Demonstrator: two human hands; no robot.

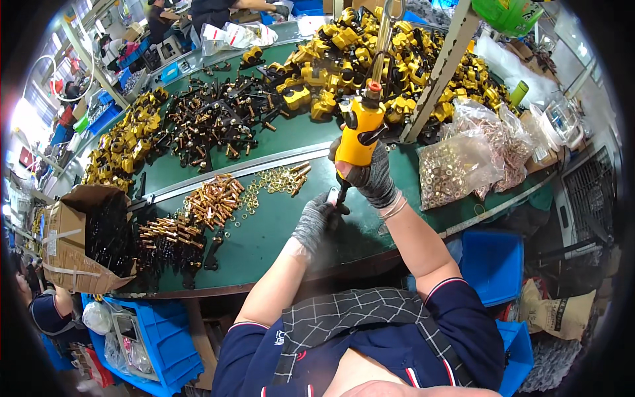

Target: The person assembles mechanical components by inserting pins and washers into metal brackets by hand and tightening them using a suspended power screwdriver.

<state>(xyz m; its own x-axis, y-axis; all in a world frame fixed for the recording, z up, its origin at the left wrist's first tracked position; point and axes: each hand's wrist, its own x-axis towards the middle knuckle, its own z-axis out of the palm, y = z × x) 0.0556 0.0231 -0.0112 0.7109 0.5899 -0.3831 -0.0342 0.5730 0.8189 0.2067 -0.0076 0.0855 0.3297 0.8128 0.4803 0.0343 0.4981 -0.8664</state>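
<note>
My right hand (377,175), in a grey glove, is wrapped round a yellow power screwdriver (361,132) that hangs from above with its tip pointing down. Below the tip, my gloved left hand (315,220) grips a small black lever-like part (342,196). The tip and the part meet or nearly meet; the fingers partly hide the spot. Left of my hands lie a heap of copper-coloured bolts (215,200) and scattered brass nuts or washers (264,182). Beyond them, black levers with bolts through them (169,233) lie in rows on the green table (278,241).
A metal rail (251,163) crosses the table. Behind it are piles of black assemblies (211,119) and yellow-black parts (331,66). A post (440,73) stands right of the screwdriver, near bags of small hardware (456,171). A cardboard box (69,248) sits left; blue bins (493,264) are below.
</note>
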